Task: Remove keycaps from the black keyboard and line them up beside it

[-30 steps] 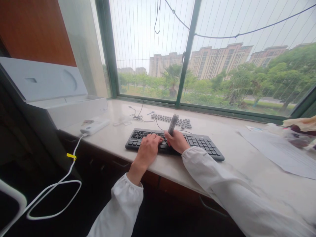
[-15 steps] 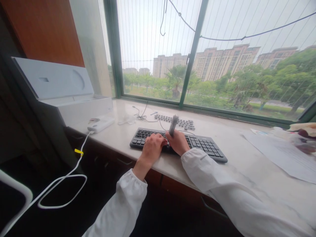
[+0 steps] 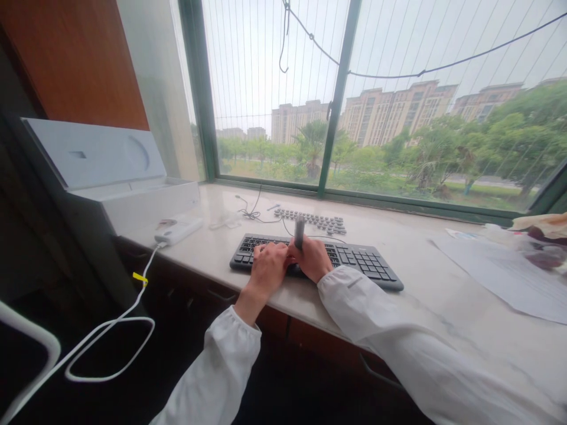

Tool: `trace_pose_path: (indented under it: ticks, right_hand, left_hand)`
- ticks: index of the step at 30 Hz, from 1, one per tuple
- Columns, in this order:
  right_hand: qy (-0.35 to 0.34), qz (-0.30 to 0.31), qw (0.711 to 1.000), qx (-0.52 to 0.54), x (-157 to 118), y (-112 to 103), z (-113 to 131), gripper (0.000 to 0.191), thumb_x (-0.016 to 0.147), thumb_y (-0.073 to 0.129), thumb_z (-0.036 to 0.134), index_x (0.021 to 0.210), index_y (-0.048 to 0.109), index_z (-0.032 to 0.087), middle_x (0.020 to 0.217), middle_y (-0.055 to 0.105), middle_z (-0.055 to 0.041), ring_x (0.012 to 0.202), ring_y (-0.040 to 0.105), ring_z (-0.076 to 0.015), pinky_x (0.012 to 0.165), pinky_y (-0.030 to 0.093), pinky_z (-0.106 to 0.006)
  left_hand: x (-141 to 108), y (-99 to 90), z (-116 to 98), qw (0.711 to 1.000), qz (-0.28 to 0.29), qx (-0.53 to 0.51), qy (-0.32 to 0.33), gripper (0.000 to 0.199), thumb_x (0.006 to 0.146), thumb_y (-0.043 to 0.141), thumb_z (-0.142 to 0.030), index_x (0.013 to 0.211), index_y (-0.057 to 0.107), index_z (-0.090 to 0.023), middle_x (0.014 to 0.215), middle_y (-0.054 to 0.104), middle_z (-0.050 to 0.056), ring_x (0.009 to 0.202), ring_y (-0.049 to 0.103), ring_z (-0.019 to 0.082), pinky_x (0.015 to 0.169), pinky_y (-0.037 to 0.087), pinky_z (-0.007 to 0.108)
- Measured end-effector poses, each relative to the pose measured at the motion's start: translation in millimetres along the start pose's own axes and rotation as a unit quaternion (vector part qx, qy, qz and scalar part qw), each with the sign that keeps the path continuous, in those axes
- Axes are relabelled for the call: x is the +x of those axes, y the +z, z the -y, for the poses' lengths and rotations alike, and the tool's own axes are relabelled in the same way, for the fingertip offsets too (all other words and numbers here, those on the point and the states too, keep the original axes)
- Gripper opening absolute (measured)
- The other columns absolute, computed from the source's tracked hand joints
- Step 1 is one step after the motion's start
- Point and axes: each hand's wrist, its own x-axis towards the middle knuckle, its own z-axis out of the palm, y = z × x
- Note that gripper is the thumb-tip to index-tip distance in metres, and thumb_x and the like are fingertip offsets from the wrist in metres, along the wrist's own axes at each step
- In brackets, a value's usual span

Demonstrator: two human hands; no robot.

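Observation:
A black keyboard (image 3: 363,264) lies along the front of the counter, with part of its left half bare of keycaps. My left hand (image 3: 269,265) rests over its middle, fingers curled down and pressed together; what they hold, if anything, is hidden. Close against it, my right hand (image 3: 313,258) is wrapped round a small brush (image 3: 300,230) with grey bristles pointing up. The fingertips of both hands meet low over the keys. Loose keycaps (image 3: 310,219) are laid out in rows behind the keyboard.
An open white box (image 3: 150,200) stands at the left. Near it lies a white power strip (image 3: 177,230) with a white cable (image 3: 133,301). The keyboard's thin cord (image 3: 254,213) is coiled at the back. Paper (image 3: 500,277) and plastic bags (image 3: 543,248) are at the right.
The brush has swung from leaning right to nearly upright as my right hand turned. My two hands have drawn closer together. The view has shifted slightly.

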Motion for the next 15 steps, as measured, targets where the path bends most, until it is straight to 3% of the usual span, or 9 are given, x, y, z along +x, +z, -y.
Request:
trace_pose_path:
  ticks: [7,15]
  right_hand:
    - [-0.018,-0.007,1.0,0.013,-1.8,0.1,0.3,0.024,0.089,0.042,0.033,0.089,0.062,0.02,0.067,0.066,-0.0022,0.061,0.059,-0.0165,0.058,0.031,-0.024]
    - [0.036,-0.085,0.996,0.013,-1.0,3.5,-0.2,0.033,0.089,0.038,0.038,0.081,0.062,0.018,0.062,0.062,-0.0047,0.058,0.055,-0.0163,0.057,0.03,-0.025]
  left_hand:
    - [-0.7,-3.5,-1.6,1.0,0.012,-0.003,0.002,0.012,0.088,0.055,-0.028,0.092,0.066,-0.023,0.096,0.068,0.004,0.097,0.058,0.02,0.092,0.036,0.037]
    - [1.2,-1.6,-2.2,1.0,0.017,-0.006,-0.002,0.012,0.087,0.057,-0.031,0.093,0.068,-0.027,0.096,0.068,0.001,0.097,0.057,0.02,0.087,0.037,0.036]
